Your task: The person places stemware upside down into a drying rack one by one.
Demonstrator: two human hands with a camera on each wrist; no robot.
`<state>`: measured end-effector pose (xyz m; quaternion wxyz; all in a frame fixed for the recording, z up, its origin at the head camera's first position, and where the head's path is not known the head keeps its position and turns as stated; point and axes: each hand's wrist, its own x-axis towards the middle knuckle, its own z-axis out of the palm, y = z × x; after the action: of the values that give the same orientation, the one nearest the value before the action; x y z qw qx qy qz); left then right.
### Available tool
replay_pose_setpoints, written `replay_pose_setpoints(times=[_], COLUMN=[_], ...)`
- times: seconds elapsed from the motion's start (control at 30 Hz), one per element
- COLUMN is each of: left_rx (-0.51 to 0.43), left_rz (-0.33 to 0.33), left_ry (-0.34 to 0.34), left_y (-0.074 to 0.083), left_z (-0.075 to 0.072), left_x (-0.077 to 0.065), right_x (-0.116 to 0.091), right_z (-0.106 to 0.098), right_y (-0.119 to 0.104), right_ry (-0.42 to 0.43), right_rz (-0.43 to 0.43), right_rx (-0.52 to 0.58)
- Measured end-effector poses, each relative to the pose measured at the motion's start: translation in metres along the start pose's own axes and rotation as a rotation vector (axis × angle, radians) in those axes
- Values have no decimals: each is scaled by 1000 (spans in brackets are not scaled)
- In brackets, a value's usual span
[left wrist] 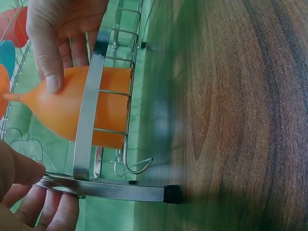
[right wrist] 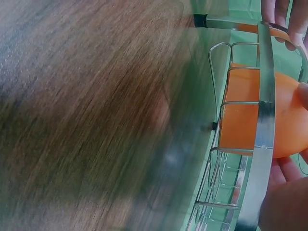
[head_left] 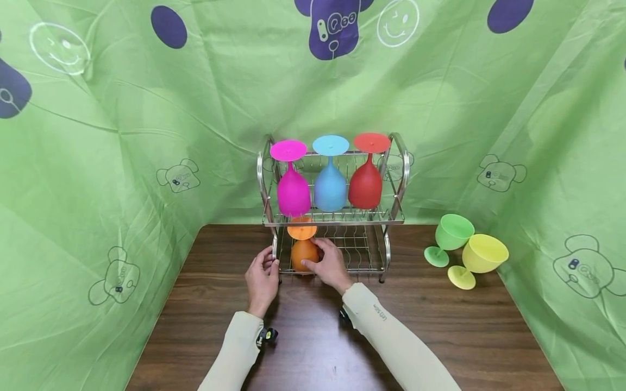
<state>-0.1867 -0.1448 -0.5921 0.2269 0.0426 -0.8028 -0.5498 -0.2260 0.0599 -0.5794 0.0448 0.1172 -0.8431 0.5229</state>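
Observation:
An orange goblet (head_left: 302,254) stands upside down at the left end of the lower shelf of a two-tier metal dish rack (head_left: 337,223). My right hand (head_left: 332,265) holds its bowl from the right, with the thumb in front and the other fingers behind. In the left wrist view, the bowl's rim sits on the shelf wires, behind the front rail (left wrist: 89,115). My left hand (head_left: 261,279) grips the rack's left front upright between thumb and fingers. Above, magenta (head_left: 294,193), blue (head_left: 330,187) and red (head_left: 365,187) goblets stand inverted in a row on the upper shelf.
On the wooden table (head_left: 313,347), right of the rack, a green goblet (head_left: 452,233) and a yellow goblet (head_left: 484,255) lean on their sides, bowls touching or overlapping in view. Green printed cloth (head_left: 235,98) encloses the back and both sides.

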Motion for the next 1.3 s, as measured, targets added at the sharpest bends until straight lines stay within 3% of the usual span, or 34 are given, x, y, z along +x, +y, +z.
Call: replay_pose_setpoints(times=[0.17,0.47,0.87,1.07,1.3], left_rx=[1,-5,-32,-9,-3], left_rz=[5,0,-17,-43,-34], left_ry=[-6,-25,-54,-63,-63], left_y=[0,-1,-5,-6,-8], left_z=[-1,-1,-7,-8,-6], left_x=[0,2,4,4,5], right_x=[-6,-27,-71,-95,-115], right_z=[-9,-43,-114,-163,-215], right_y=[-7,-27,-32,-25,-8], right_ry=[10,95,212,328,554], right_rz=[33,45,12,96,142], right_rx=[66,123,182,140,105])
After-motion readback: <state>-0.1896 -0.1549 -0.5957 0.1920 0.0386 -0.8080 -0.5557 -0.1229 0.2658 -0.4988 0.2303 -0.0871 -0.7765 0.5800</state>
